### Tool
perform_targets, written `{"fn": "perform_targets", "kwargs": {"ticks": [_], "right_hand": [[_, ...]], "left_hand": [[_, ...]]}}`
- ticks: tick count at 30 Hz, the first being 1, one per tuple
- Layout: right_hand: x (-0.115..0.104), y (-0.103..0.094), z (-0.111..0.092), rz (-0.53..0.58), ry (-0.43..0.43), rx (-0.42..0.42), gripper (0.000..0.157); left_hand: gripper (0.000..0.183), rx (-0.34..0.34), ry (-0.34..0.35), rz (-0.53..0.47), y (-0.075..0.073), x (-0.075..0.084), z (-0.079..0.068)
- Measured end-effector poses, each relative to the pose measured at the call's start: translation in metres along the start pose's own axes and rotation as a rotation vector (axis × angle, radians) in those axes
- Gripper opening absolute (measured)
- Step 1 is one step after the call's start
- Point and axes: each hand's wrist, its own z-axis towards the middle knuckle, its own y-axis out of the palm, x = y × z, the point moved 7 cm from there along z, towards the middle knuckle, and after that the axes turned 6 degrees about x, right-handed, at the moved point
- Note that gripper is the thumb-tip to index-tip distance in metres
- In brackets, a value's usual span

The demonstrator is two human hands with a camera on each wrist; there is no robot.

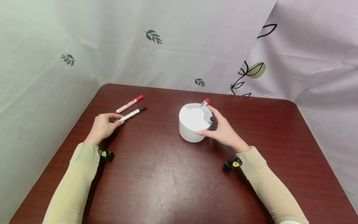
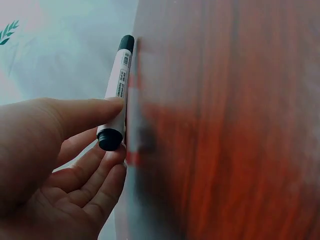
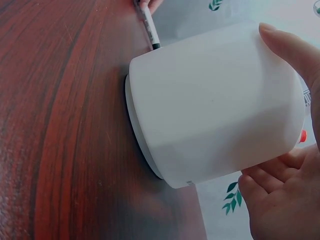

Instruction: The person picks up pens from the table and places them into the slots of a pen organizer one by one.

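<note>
Between thumb and fingers, my left hand (image 1: pixel 104 126) pinches a white marker with a black cap (image 1: pixel 131 114) near its back end. In the left wrist view that black-capped marker (image 2: pixel 118 82) points away from the palm, close over the table. A second marker, white with a red cap (image 1: pixel 129 104), lies just behind it. My right hand (image 1: pixel 222 129) grips the right side of a round white pen holder (image 1: pixel 193 134), thumb in front and fingers behind. In the holder stand a red-ended marker (image 1: pixel 205 103) and a black-ended marker (image 1: pixel 211 120), leaning to the right.
The dark red-brown wooden table (image 1: pixel 167 180) has rounded far corners. Pale curtains with leaf prints (image 1: pixel 179 46) hang behind it and along both sides. Each wrist wears a black strap with a small camera.
</note>
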Motion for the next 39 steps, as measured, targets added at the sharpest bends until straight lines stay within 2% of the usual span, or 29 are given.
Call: {"fn": "perform_targets", "kwargs": {"ticks": [8,15,28,32,36,39], "right_hand": [[0.000,0.000,0.000,0.010,-0.008,0.000,0.093],[0.000,-0.001,0.000,0.006,-0.005,0.004,0.093],[0.000,0.000,0.001,0.009,-0.009,0.003,0.093],[0.000,0.000,0.001,0.008,-0.012,0.004,0.093],[0.000,0.000,0.001,0.009,-0.014,0.004,0.093],[0.000,0.000,0.001,0.009,-0.016,0.003,0.093]], "left_hand": [[0.032,0.087,0.042,-0.030,-0.006,0.011,0.001],[0.041,0.141,0.037,-0.085,-0.011,0.023,0.000],[0.032,0.259,0.089,-0.217,-0.022,0.065,0.001],[0.029,0.297,0.086,-0.292,-0.023,0.077,0.002],[0.027,0.338,0.089,-0.416,-0.026,0.090,0.001],[0.028,0.353,0.107,-0.514,-0.031,0.107,-0.003]]}}
